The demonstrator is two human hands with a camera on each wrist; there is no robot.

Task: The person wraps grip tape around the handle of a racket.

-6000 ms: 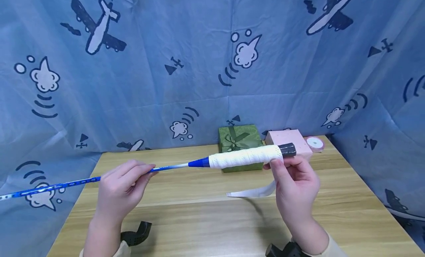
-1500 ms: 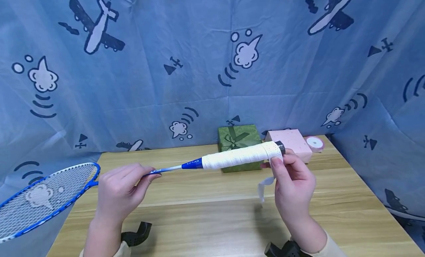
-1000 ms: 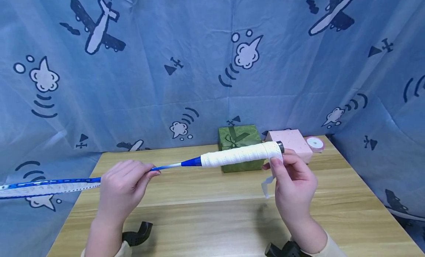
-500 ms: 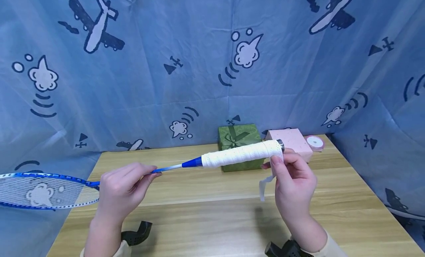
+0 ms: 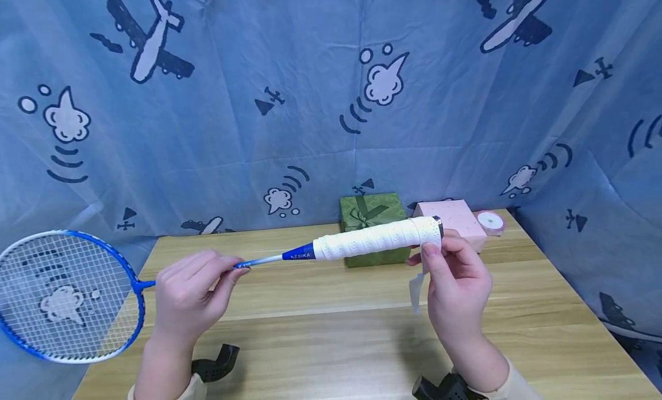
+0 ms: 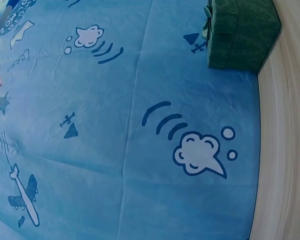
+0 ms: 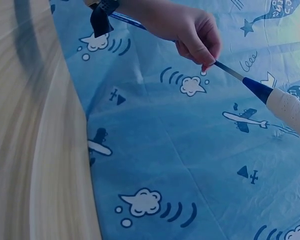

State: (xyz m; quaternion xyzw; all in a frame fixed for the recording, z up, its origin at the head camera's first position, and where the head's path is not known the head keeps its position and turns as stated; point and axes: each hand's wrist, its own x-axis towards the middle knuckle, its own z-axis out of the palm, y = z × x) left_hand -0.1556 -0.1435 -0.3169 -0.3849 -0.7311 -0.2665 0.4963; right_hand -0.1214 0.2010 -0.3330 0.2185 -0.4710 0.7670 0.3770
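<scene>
A blue and white badminton racket (image 5: 298, 252) is held level above the table, its strung head out to the left. My left hand (image 5: 193, 296) pinches the thin shaft between thumb and fingers; the right wrist view also shows this left hand (image 7: 197, 37) on the shaft. White perforated grip tape (image 5: 372, 241) is wound round the handle in overlapping turns, almost to the dark butt end. My right hand (image 5: 460, 279) pinches the tape under that end, and a short loose tail (image 5: 415, 291) hangs below it. The left wrist view catches only a fingertip.
Behind the handle, a green gift box (image 5: 369, 210) with a bow stands on the wooden table (image 5: 310, 354). Right of it are a pink box (image 5: 455, 219) and a ribbon roll (image 5: 490, 222). A blue patterned curtain (image 5: 310, 101) hangs at the back and sides.
The racket has turned about its shaft, its head going from edge-on to face-on. It has shifted slightly left. More tape covers the dark handle end, and the loose tail is shorter.
</scene>
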